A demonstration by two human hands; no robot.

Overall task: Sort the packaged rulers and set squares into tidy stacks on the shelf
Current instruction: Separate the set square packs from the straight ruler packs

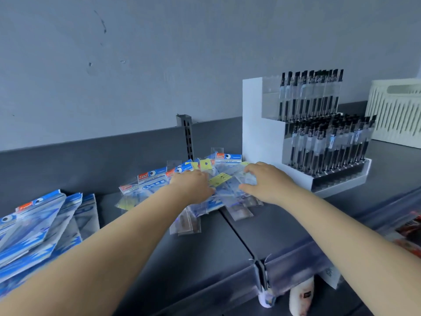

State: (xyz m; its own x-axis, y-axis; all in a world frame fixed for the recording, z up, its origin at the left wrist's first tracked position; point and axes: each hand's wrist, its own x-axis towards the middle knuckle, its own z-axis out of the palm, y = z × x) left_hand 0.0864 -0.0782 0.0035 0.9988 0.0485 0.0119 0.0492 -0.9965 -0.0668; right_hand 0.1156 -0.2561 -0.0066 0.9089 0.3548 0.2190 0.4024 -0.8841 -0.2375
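A loose pile of packaged rulers and set squares (206, 179) lies on the dark grey shelf (284, 226), far centre, just left of the white pen display (264, 133). The packets are clear sleeves with blue-and-white printed cards, red and blue header strips and some yellow tags; several read "GEOMETRIC". They overlap at differing angles, with clear ends fanning out toward the near side.

The left hand (193, 185) rests on the pile, palm down, its fingers bent over the packets; whether they grasp one cannot be told. The right hand (265, 181) lies on the pile's right part, its fingertips and thumb curled onto a packet edge, apparently pinching it.

A second stack of blue packets (41, 226) sits at near left, cut off by the frame edge. Smaller print on all the packets is blurred and unreadable. A cream slatted basket (396, 115) stands at far right, partly cropped.
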